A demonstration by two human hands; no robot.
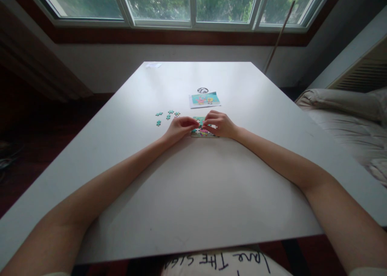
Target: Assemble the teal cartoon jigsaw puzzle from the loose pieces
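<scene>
A small, partly assembled jigsaw puzzle [200, 131] lies on the white table [193, 179]. My left hand [179, 127] rests at its left edge with fingers curled in a pinch over the puzzle. My right hand [220, 124] covers its right side, fingers bent and pressed down on the pieces. The fingertips of both hands meet above the puzzle; what they pinch is too small to make out. Several loose teal pieces [167, 116] lie just left of my left hand. A reference picture card [204, 99] lies behind the puzzle.
A small dark ring-shaped object [202, 90] sits behind the card. A bed with grey bedding [344, 118] stands to the right of the table. A thin stick [278, 36] leans against the wall under the window [193, 3]. A white scrap [153, 65] lies at the far table edge.
</scene>
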